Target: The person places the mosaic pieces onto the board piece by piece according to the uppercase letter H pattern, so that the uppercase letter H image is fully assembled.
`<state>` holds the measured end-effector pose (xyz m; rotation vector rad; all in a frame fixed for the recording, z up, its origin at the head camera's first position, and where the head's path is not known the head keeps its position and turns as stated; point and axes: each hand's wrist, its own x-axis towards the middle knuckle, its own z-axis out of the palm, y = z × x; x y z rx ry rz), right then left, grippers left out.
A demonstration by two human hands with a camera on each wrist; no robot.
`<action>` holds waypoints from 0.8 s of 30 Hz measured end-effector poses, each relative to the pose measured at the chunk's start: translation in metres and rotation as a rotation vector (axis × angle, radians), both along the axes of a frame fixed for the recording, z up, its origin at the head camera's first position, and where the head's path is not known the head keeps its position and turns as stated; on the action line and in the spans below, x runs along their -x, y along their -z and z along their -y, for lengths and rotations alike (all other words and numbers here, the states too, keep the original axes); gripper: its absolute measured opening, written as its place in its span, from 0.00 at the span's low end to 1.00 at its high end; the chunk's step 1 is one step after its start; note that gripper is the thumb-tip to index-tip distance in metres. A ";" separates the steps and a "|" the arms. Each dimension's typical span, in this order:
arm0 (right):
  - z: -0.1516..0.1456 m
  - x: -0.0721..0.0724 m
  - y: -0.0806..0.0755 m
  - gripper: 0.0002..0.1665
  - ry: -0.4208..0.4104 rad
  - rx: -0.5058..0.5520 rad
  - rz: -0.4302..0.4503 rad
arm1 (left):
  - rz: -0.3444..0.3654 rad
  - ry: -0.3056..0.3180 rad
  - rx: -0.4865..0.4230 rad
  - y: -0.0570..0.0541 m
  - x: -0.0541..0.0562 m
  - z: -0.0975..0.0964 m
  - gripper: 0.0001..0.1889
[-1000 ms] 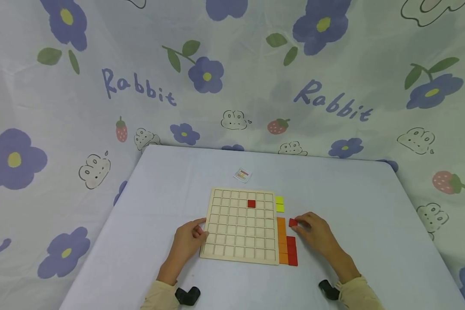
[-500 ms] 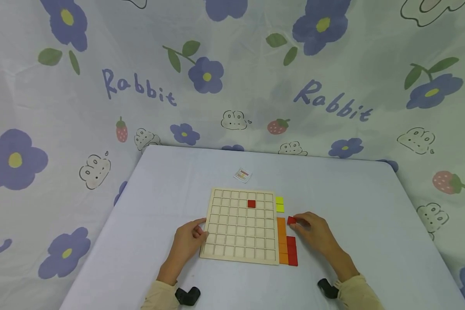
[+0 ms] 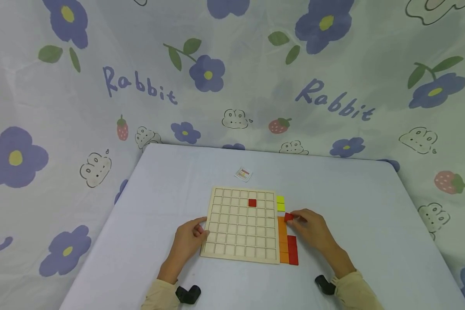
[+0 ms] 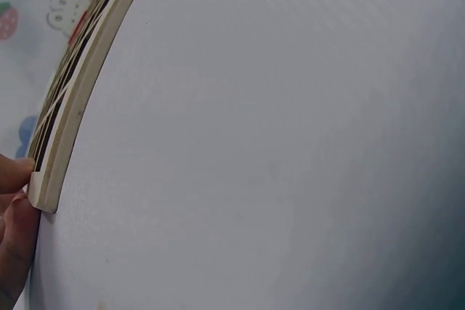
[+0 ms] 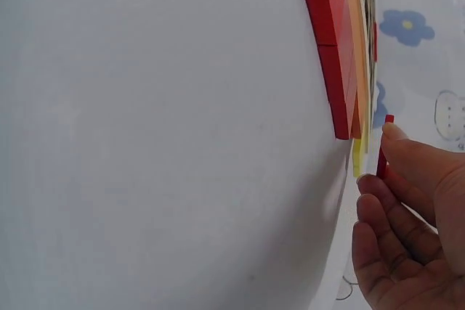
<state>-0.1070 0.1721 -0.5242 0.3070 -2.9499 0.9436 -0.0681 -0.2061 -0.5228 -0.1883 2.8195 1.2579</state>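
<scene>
A pale wooden grid board (image 3: 232, 227) lies on the table, with one red square tile (image 3: 252, 203) in a cell of its upper part. My left hand (image 3: 187, 237) holds the board's left edge with thumb and index finger; the left wrist view shows the board's frame (image 4: 80, 107) between the fingertips. Just off the board's right side, my right hand (image 3: 314, 228) pinches a red tile (image 3: 288, 217) between thumb and fingers. In the right wrist view that tile stands on edge, raised above the table.
Along the board's right edge lie orange tiles (image 3: 282, 237), red tiles (image 3: 292, 249) and yellow tiles (image 3: 280, 203). A small printed card (image 3: 243, 174) lies beyond the board on the white table (image 3: 170, 181). A flowered cloth (image 3: 205, 112) hangs behind.
My right hand has moved slightly left and away from me, bringing the pinched red tile over to the orange row. My left hand stays at the board's edge.
</scene>
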 end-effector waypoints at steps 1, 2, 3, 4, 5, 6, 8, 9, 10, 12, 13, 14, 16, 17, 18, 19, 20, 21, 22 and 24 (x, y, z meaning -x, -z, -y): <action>0.001 0.001 -0.001 0.20 -0.004 0.003 -0.002 | 0.002 -0.003 -0.001 0.000 0.000 0.000 0.23; 0.001 0.001 -0.001 0.20 -0.008 0.006 -0.007 | 0.004 -0.006 0.001 0.000 0.000 0.000 0.23; 0.001 0.002 -0.002 0.20 -0.016 0.010 -0.014 | 0.002 -0.007 0.003 0.000 0.000 0.000 0.23; 0.002 0.002 -0.002 0.20 -0.020 0.015 -0.019 | 0.005 -0.011 0.001 0.000 0.000 -0.001 0.23; 0.003 0.003 -0.003 0.20 -0.026 0.020 -0.024 | 0.002 -0.010 0.002 0.000 0.000 -0.001 0.23; 0.004 0.003 -0.003 0.20 -0.029 0.022 -0.027 | 0.000 -0.010 0.002 0.000 0.000 -0.001 0.23; 0.006 0.004 -0.005 0.19 -0.032 0.032 -0.025 | -0.004 -0.012 0.004 0.001 0.001 -0.001 0.22; 0.008 0.005 -0.005 0.19 -0.033 0.036 -0.018 | -0.006 -0.011 0.005 0.001 0.001 -0.001 0.22; 0.010 0.005 -0.006 0.19 -0.027 0.037 -0.006 | -0.007 -0.013 0.005 0.001 0.001 -0.001 0.22; 0.013 0.006 -0.008 0.19 -0.018 0.035 0.020 | -0.004 -0.016 0.004 0.001 0.001 0.000 0.22; 0.015 0.007 -0.009 0.20 -0.013 0.036 0.033 | -0.002 -0.014 0.003 0.001 0.001 0.000 0.22; 0.017 0.007 -0.009 0.20 -0.012 0.034 0.041 | -0.003 -0.011 0.001 0.000 0.001 0.000 0.22; 0.021 0.009 -0.010 0.20 -0.016 0.030 0.048 | -0.003 -0.007 -0.004 0.000 0.001 0.000 0.22; 0.023 0.010 -0.011 0.20 -0.019 0.032 0.049 | 0.000 -0.007 -0.006 0.000 0.000 0.000 0.22; 0.025 0.011 -0.012 0.20 -0.026 0.033 0.048 | 0.000 -0.006 -0.007 0.000 0.000 0.000 0.22; 0.027 0.012 -0.013 0.21 -0.035 0.037 0.045 | -0.002 -0.003 -0.008 -0.001 0.000 0.000 0.22; 0.029 0.013 -0.013 0.21 -0.047 0.037 0.040 | -0.004 -0.002 -0.007 -0.001 0.000 0.000 0.22; 0.031 0.014 -0.014 0.21 -0.057 0.033 0.036 | -0.005 -0.002 -0.003 -0.001 0.000 0.000 0.22; 0.033 0.016 -0.014 0.21 -0.068 0.029 0.032 | -0.004 -0.002 -0.004 -0.001 -0.001 0.000 0.22; 0.037 0.019 -0.015 0.21 -0.085 0.015 0.025 | -0.004 0.000 -0.004 -0.001 -0.001 0.000 0.22</action>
